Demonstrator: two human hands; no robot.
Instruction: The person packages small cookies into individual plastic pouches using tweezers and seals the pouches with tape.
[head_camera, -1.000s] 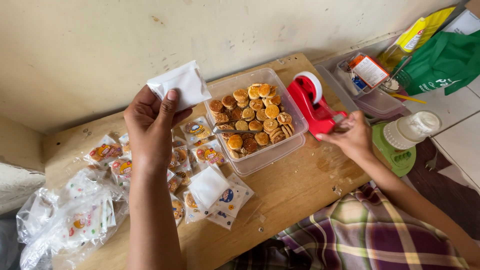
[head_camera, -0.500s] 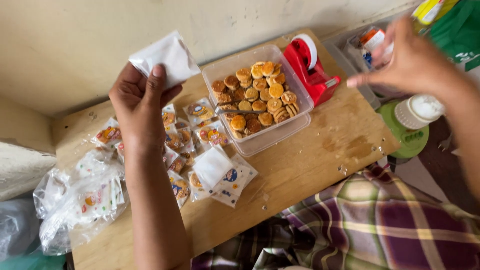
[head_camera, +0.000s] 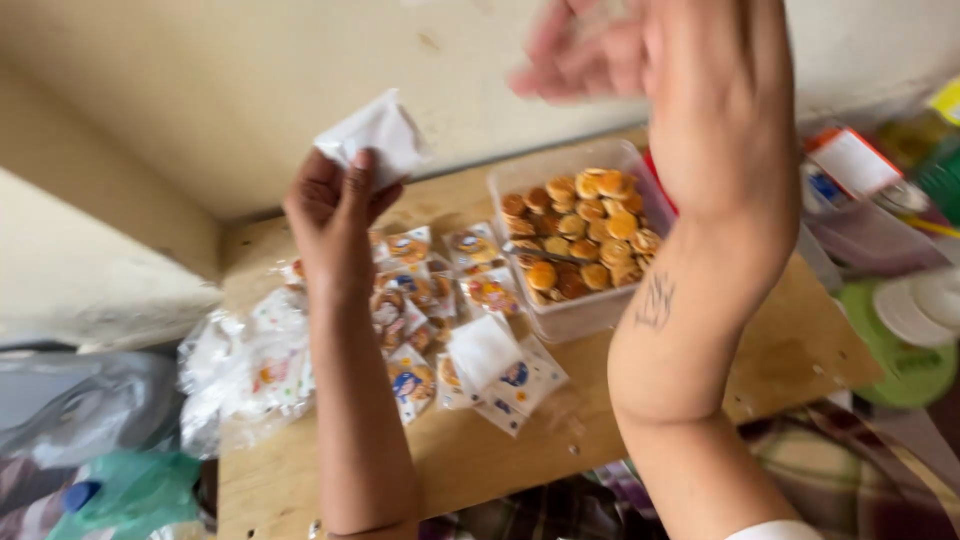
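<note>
White packet (head_camera: 375, 133) pinched high in the left hand (head_camera: 335, 215), thumb and fingers clamped on its lower edge, well above the wooden table (head_camera: 800, 350). Right hand (head_camera: 690, 95) raised close to the camera, blurred, fingers loosely curled; cannot tell whether anything sits between them. Below and between both arms, clear plastic tub (head_camera: 560, 320) packed with small round golden cookies (head_camera: 580, 235). Just left of the tub, scattered filled cookie packets (head_camera: 430, 290) with printed pictures, one blank white packet on top (head_camera: 483, 350). Pile of empty clear bags (head_camera: 245, 375) at the table's left edge. Green lid (head_camera: 900, 350) off to the right.
</note>
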